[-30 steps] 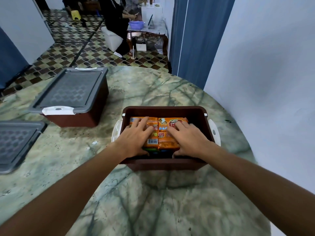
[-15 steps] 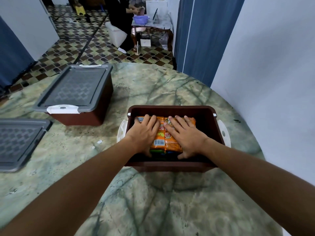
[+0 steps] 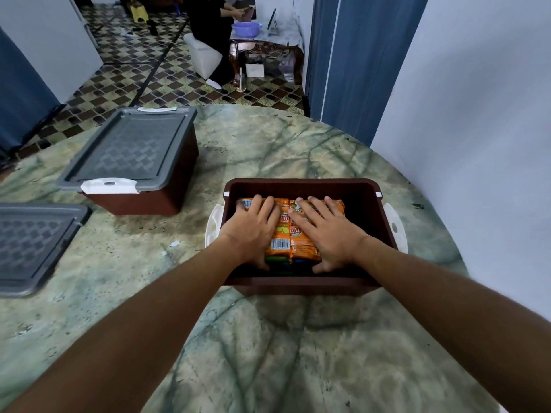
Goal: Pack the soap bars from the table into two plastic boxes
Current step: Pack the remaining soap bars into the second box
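Observation:
An open brown plastic box with white side latches stands on the marble table in front of me. Orange-wrapped soap bars lie on top inside it, with green ones partly showing beneath. My left hand lies flat on the left soap bars, thumb hooked over their near edge. My right hand lies flat on the right bars in the same way. A second brown box with a grey lid on it stands at the back left.
A loose grey lid lies at the table's left edge. The round green marble table ends near a white wall on the right. A person sits by a small wooden table on the tiled floor beyond.
Both hands have slid slightly further down over the soap bars inside the open box, with fingers spread wider. The camera view has shifted a little.

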Demonstrator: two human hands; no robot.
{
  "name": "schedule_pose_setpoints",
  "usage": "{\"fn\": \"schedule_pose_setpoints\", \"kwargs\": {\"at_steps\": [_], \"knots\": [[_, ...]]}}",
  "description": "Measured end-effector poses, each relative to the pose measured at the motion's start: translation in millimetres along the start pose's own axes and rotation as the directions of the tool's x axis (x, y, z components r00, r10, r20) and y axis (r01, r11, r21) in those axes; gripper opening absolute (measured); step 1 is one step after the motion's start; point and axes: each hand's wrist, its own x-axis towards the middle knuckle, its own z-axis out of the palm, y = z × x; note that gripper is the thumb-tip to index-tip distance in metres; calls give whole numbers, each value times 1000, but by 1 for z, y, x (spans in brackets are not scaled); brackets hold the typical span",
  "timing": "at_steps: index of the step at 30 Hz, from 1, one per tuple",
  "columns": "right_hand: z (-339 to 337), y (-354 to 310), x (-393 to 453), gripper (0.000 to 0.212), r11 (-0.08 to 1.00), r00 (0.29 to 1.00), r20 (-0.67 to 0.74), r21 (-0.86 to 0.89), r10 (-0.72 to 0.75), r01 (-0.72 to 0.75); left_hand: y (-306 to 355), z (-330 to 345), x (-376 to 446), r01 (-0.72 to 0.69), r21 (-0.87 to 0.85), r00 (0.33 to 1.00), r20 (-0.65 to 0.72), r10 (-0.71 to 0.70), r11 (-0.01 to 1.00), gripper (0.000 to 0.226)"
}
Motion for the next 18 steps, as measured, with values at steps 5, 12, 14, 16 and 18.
{"fn": "schedule_pose_setpoints", "kwargs": {"at_steps": [5, 12, 14, 16, 18], "knots": [[1, 0, -1, 126, 1000, 1000, -7, 6, -2, 2, 1, -1, -1, 5, 11, 1000, -2, -5, 1000, 124], [-1, 6, -2, 121, 1000, 999, -41, -22, -14, 13, 1, 2, 0, -3, 35, 1000, -18, 4, 999, 122], [-5, 4, -3, 122, 1000, 1000, 3, -28, -9, 9, 0, -6, -1, -17, 30, 999, 34, 16, 999, 124], [-23, 0, -9, 115, 997, 999, 52, 80, -2, -2, -12, -17, -4, -31, -143, 995, 85, 44, 989, 125], [-45, 5, -24, 81, 935, 989, -118, 353, 90, -43, -28, -29, -12, -42, -432, 998, -54, 21, 901, 105]]}}
